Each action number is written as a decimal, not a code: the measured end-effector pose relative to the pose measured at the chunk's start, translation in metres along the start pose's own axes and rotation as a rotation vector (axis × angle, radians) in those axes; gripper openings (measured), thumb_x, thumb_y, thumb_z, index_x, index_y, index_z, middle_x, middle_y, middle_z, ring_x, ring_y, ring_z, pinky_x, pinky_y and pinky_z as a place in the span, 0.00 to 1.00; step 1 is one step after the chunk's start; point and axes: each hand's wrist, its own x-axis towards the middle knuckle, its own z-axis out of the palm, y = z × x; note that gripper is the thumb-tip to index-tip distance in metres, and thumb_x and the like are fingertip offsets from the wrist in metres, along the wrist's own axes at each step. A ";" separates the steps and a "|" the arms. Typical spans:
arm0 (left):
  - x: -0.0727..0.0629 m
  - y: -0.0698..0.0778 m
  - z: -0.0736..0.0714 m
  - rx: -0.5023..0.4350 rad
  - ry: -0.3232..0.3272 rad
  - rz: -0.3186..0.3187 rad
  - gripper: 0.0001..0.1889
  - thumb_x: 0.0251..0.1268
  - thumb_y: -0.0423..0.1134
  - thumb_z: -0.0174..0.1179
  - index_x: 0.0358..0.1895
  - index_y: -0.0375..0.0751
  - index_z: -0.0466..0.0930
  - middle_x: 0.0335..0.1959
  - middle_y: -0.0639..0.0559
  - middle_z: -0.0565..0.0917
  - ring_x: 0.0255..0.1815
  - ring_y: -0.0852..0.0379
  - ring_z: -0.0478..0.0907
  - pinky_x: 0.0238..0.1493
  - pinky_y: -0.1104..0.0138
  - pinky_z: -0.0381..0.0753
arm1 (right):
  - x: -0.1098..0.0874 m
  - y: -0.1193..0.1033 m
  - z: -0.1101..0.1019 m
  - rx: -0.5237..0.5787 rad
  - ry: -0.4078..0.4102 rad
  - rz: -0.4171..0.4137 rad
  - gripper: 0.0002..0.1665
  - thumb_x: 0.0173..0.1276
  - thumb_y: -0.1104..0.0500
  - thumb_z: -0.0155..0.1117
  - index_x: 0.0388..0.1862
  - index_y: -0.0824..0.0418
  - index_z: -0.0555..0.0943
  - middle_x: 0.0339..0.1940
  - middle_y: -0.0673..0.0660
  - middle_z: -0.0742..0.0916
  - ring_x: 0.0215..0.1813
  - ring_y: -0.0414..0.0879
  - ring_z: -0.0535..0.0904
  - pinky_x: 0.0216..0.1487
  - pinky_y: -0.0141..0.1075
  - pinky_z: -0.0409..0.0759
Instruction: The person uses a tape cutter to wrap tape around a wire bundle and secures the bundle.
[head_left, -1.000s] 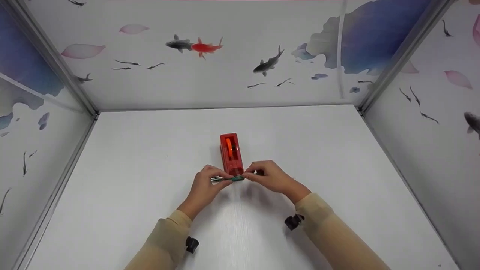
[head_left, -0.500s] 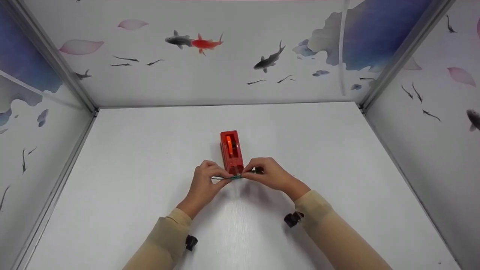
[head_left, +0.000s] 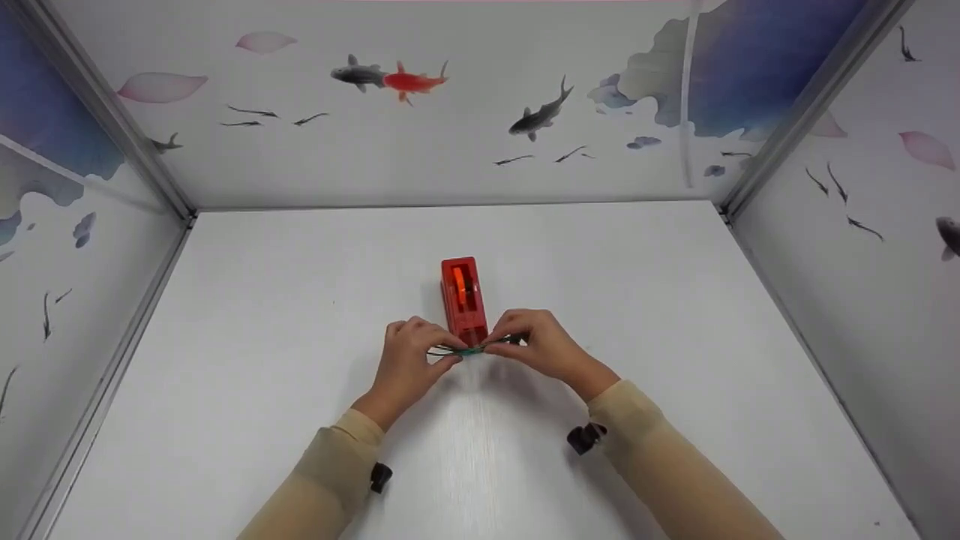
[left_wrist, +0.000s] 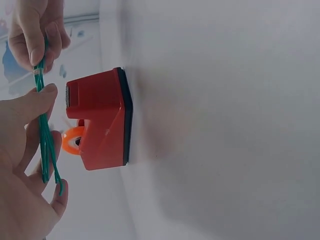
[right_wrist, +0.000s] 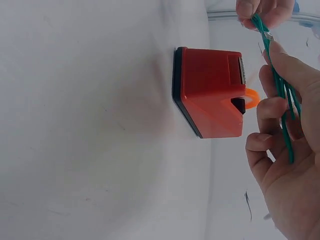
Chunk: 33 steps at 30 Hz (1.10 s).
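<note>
A bundle of thin green wires (head_left: 471, 350) stretches between the two hands, above the table in front of the red tape dispenser (head_left: 471, 319). My left hand (head_left: 403, 367) pinches it between thumb and forefinger, and loose wire ends lie across that palm. On the other side my right hand (head_left: 551, 349) pinches the bundle near its middle, with more wire ends running back over the curled fingers. Between the fingertips, a shiny clear band of tape (right_wrist: 268, 35) shows around the wires in the right wrist view. The dispenser carries an orange tape roll (left_wrist: 73, 140) and a toothed cutter (right_wrist: 242, 70).
The white table (head_left: 300, 277) meets a back wall (head_left: 450, 165) printed with fish and petals, and similar panels flank both sides. A black wrist camera (head_left: 381, 477) sits at the left sleeve, another wrist camera (head_left: 586, 439) at the right.
The whole head view has shifted slightly. My left fingertips have changed their hold a little, with the thumb lower and farther from the forefinger. The right hand keeps its pinch. The dispenser stays put.
</note>
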 end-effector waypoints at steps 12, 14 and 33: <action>0.013 0.003 -0.010 0.215 -0.105 0.020 0.12 0.58 0.49 0.77 0.45 0.61 0.92 0.35 0.62 0.91 0.40 0.61 0.76 0.54 0.56 0.66 | -0.002 -0.004 0.003 -0.056 0.062 -0.044 0.12 0.62 0.61 0.78 0.43 0.47 0.94 0.38 0.43 0.88 0.39 0.40 0.81 0.40 0.31 0.82; 0.015 0.004 -0.012 0.222 -0.116 0.010 0.10 0.60 0.51 0.76 0.44 0.61 0.92 0.33 0.62 0.90 0.38 0.61 0.75 0.52 0.57 0.64 | -0.003 -0.005 0.003 -0.060 0.078 -0.054 0.13 0.61 0.63 0.79 0.43 0.47 0.94 0.38 0.44 0.88 0.40 0.40 0.82 0.41 0.31 0.82; 0.022 -0.003 -0.012 -0.372 -0.251 -0.342 0.05 0.64 0.45 0.73 0.41 0.58 0.92 0.41 0.61 0.89 0.42 0.55 0.78 0.41 0.63 0.79 | -0.007 -0.003 0.002 -0.121 0.160 -0.186 0.06 0.60 0.67 0.78 0.33 0.56 0.94 0.39 0.48 0.87 0.37 0.42 0.81 0.35 0.32 0.81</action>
